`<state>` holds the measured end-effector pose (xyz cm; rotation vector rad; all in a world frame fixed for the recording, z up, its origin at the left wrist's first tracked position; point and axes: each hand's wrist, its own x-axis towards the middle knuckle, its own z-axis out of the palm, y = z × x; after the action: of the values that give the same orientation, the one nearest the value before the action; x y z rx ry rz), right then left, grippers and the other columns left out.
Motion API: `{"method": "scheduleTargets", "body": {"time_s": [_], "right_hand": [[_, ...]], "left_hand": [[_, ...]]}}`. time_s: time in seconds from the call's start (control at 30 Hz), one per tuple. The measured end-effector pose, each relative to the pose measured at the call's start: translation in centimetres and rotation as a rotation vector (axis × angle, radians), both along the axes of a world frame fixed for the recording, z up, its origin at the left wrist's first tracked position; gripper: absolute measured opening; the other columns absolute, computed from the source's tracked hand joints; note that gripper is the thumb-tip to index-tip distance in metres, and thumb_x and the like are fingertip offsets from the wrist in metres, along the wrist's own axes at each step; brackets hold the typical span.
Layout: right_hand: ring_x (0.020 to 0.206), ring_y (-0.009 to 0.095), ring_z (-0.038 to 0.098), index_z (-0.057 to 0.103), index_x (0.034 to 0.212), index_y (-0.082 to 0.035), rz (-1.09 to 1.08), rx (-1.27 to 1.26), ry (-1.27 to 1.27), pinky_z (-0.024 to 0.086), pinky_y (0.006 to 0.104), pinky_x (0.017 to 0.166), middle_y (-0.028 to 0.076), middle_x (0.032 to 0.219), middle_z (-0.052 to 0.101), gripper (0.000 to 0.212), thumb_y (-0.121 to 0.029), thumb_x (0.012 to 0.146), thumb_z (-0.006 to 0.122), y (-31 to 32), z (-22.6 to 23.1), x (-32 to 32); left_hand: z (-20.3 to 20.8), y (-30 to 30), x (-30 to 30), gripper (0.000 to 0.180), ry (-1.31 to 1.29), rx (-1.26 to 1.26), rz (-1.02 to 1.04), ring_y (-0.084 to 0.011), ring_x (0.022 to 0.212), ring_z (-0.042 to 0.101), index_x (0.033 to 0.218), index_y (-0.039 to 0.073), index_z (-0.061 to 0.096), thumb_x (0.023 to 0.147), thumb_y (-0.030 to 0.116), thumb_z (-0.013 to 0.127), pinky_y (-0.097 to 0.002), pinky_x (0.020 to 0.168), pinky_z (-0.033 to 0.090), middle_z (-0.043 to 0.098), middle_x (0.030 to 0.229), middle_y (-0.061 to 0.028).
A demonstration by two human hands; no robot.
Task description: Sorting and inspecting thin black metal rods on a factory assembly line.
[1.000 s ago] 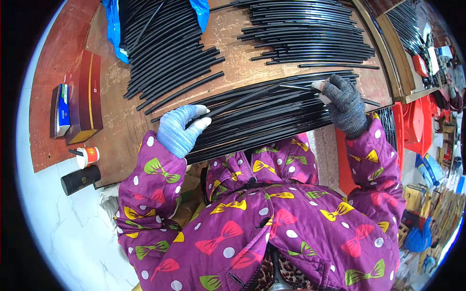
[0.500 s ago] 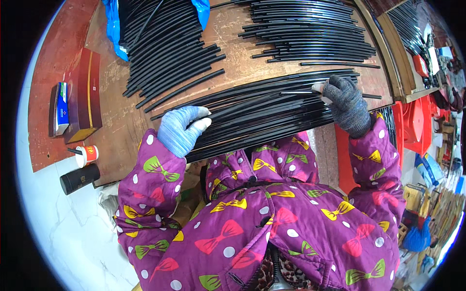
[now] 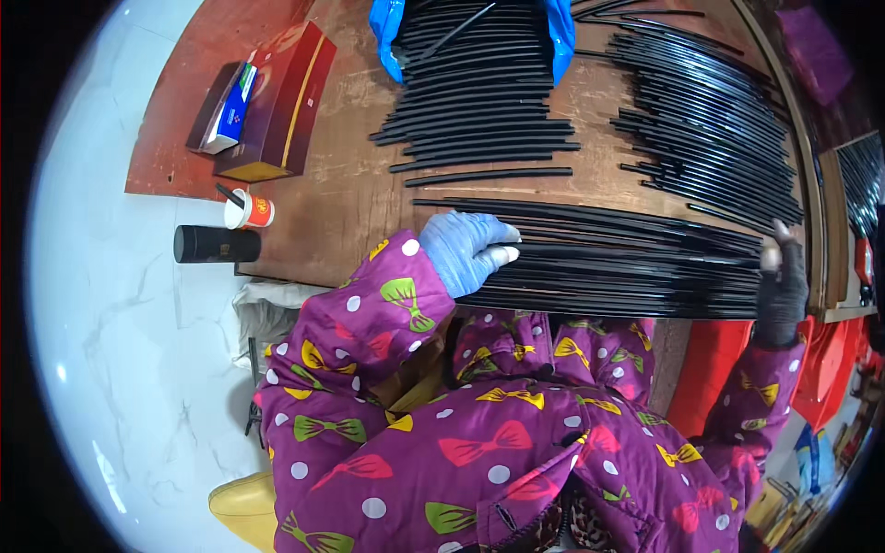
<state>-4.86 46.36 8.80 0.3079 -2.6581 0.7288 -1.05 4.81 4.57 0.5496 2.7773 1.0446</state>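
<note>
Many thin black tubes (image 3: 627,267) lie side by side in a long row along the table's near edge, just in front of my body. My left hand (image 3: 466,253), in a light blue glove with bare fingertips, rests over the row's left part. Its thumb and forefinger close around one tube, which stretches off to the right. At the right ends of the row is my right hand (image 3: 784,286), in a dark grey glove. Its thumb and forefinger point upward and apart, and I see nothing between them. The other fingers are mostly hidden.
Further back lie two more tube piles, a left one (image 3: 489,101) partly in a blue plastic bag (image 3: 560,37) and a right one (image 3: 701,111). A dark red box (image 3: 286,101), paper cup (image 3: 249,210) and black cylinder (image 3: 217,244) stand left. A wooden ledge (image 3: 811,166) bounds the right.
The whole view has shifted, so the table appears further right. My right hand has moved to the row's right ends; the thin shiny rod near its fingers no longer shows. My left hand still pinches a tube.
</note>
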Motion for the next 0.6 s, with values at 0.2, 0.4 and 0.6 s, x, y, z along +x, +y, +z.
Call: {"method": "scheduleTargets", "body": {"time_s": [0.2, 0.4, 0.6], "right_hand": [[0.063, 0.009, 0.053, 0.055, 0.113, -0.007, -0.177, -0.418, -0.315, 0.041, 0.0213, 0.058, 0.004, 0.081, 0.058, 0.030, -0.025, 0.091, 0.043, 5.1, -2.3, 1.9], [0.052, 0.006, 0.046, 0.057, 0.103, -0.001, -0.123, -0.748, -0.246, 0.034, 0.0188, 0.047, 0.002, 0.068, 0.055, 0.028, -0.024, 0.090, 0.047, 1.1, -4.0, 3.0], [0.053, 0.007, 0.044, 0.057, 0.100, 0.002, -0.120, -0.987, -0.182, 0.037, 0.0219, 0.045, 0.003, 0.067, 0.052, 0.027, -0.021, 0.090, 0.047, -0.8, -5.4, 3.5]], "left_hand": [[0.1, -1.0, 0.2, 0.019, -0.106, 0.074, 0.011, -0.0267, 0.075, 0.062, 0.088, 0.003, 0.064, 0.074, 0.014, 0.065, -0.0330, 0.069, 0.047, 0.064, 0.080, -0.0138], [0.0, 0.2, 0.6, 0.017, -0.199, 0.158, 0.085, -0.0226, 0.076, 0.062, 0.088, 0.001, 0.064, 0.072, 0.007, 0.065, -0.0305, 0.068, 0.047, 0.064, 0.079, -0.0131], [0.3, 0.3, 1.4, 0.018, -0.191, 0.158, 0.182, -0.0257, 0.075, 0.063, 0.087, 0.002, 0.065, 0.070, 0.009, 0.067, -0.0305, 0.067, 0.048, 0.064, 0.080, -0.0134]]}}
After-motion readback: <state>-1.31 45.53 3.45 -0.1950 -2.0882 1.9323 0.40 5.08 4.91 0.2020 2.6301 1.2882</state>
